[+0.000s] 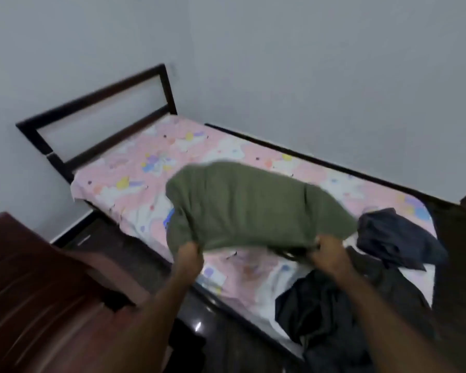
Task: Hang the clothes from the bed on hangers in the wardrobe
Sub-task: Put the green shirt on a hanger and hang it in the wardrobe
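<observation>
As you stand at the side of the bed [145, 162], the head view shows the fingers of your left hand [190, 254] and right hand [330, 253] curled tight on one edge of an olive-green garment [253, 208]. It is lifted clear of the pink cartoon-print sheet and billows away from your grip toward the wall. Just beyond your right fingers lies a navy garment [396, 238]. Below that wrist a heap of dark clothes [328, 305] sprawls over the near edge of the mattress. Well beyond your left fingers stands the dark headboard [92, 117], and beneath your left forearm is a reddish-brown wooden panel [38, 292]. Whether that panel belongs to the wardrobe cannot be told, and no hanger is in view.

To do this step well, hold the two grip points level and well apart so the cloth opens flat. Find the collar or waistband before you turn away, and keep the hem from dragging across the heap. No brand, label or writing can be read; the picture is blurred.
</observation>
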Motion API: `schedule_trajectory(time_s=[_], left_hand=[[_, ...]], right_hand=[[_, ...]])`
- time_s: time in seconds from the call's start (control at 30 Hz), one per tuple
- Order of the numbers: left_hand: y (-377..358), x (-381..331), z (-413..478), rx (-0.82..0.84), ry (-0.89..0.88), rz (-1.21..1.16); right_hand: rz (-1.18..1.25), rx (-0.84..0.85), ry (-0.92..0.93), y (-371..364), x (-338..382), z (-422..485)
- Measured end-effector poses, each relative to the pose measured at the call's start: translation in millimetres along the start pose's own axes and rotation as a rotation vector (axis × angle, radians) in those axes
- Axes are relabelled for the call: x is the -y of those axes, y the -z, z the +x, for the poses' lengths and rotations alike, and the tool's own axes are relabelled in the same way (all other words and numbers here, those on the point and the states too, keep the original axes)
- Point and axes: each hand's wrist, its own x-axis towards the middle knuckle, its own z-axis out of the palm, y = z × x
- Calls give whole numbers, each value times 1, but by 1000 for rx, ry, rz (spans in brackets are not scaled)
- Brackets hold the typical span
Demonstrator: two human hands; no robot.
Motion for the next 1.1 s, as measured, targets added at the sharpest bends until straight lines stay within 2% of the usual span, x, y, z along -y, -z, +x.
schedule_trajectory(time_s=[0.07, 0.2, 0.37, 0.43, 0.53, 0.67, 0.77, 0.83, 0.9, 0.97, 1.03, 1.1], left_hand=[[-51, 40, -36, 181, 89, 135], [-75, 54, -66, 241, 160, 82], [-67, 35, -61, 103, 323, -214], [-50, 15, -53, -6, 306, -275], [4, -24, -32, -96, 195, -351], [115, -77, -1, -195, -25, -407], [195, -130, -14, -453, -216, -468], [236, -157, -21, -576, -311, -371], [262, -168, -33, -603, -314, -273], [277, -173, -40, -641, -264, -299], [288, -187, -48, -687, -265, -347], [337, -160, -77, -702, -330, -387]], right_hand=[[-104, 243, -127, -54, -47, -31], [-115, 350, -167, -83, -62, -57], [-32, 351, -159, -73, -42, -32], [-11, 310, -104, -55, -24, -15], [7, 197, -22, -11, 14, 15], [39, 5, 137, 84, 82, 43], [307, -261, 233, 161, 134, 34], [455, -470, 290, 198, 166, 20], [346, -468, 353, 213, 189, 0], [263, -474, 326, 222, 201, -14], [340, -557, 328, 239, 202, -12], [343, -696, 375, 244, 248, -61]])
